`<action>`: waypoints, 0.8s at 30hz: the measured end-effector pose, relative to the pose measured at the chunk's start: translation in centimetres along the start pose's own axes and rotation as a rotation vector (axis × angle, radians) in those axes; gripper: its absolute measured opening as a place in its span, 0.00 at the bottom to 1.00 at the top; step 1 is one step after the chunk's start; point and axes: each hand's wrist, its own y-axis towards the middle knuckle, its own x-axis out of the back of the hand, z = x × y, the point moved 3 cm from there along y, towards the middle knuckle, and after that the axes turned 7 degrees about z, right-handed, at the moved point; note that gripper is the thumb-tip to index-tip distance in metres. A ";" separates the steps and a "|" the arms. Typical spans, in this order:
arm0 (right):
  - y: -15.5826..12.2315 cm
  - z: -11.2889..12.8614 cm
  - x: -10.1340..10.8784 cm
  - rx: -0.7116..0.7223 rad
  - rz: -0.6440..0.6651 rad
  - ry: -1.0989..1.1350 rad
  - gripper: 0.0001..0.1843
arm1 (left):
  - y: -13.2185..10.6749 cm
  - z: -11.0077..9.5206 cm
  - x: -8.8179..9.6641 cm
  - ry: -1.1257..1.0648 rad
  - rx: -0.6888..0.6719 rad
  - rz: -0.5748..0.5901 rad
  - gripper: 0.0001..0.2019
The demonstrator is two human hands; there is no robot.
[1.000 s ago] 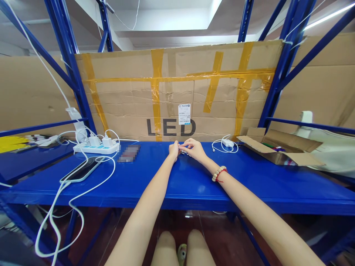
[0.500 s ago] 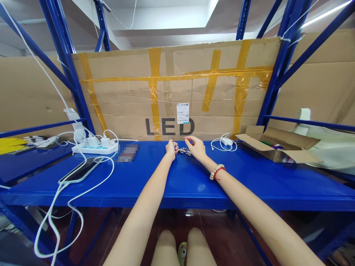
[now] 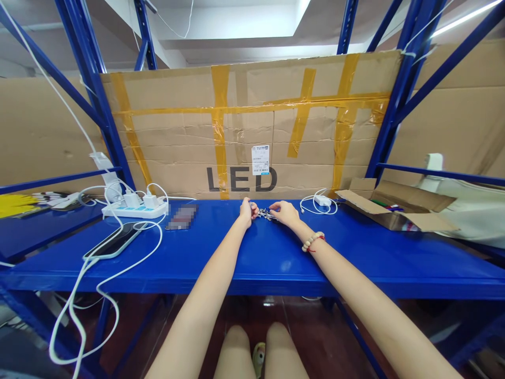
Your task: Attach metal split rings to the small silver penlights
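Observation:
Between my hands a small cluster of shiny metal pieces (image 3: 265,214) lies on the blue tabletop (image 3: 272,258); they are too small to name. My left hand (image 3: 246,211) is closed at the left end of the cluster, with its fingers curled inward. Whatever is inside that hand is hidden. On the right side, my right hand (image 3: 287,213) reaches down over the cluster with thumb and fingers drawn together, its fingertips touching the pieces. What it pinches cannot be made out. A beaded bracelet (image 3: 313,242) with a red cord circles my right wrist.
To the left are a white power strip (image 3: 136,210) with plugs, a phone (image 3: 114,241) with looping white cables, and a blurred-out flat item (image 3: 181,217). A white charger (image 3: 322,200) and an open cardboard box (image 3: 394,208) stand right. Taped cardboard (image 3: 181,142) closes off the back.
My right hand has come down and slightly right, its raised fingers now closing at the metal pieces. My left hand has turned a little and shifted slightly right.

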 end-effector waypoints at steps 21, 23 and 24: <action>-0.2 0.4 -0.2 -0.002 0.159 -0.154 0.16 | -0.5 -0.3 -0.4 0.433 -0.330 -0.095 0.17; -0.2 0.2 -0.2 -0.017 0.148 -0.157 0.17 | -0.5 -0.3 -0.4 0.469 -0.348 -0.099 0.14; -0.2 0.1 -0.2 -0.021 0.146 -0.159 0.17 | -0.5 -0.2 -0.4 0.481 -0.349 -0.097 0.13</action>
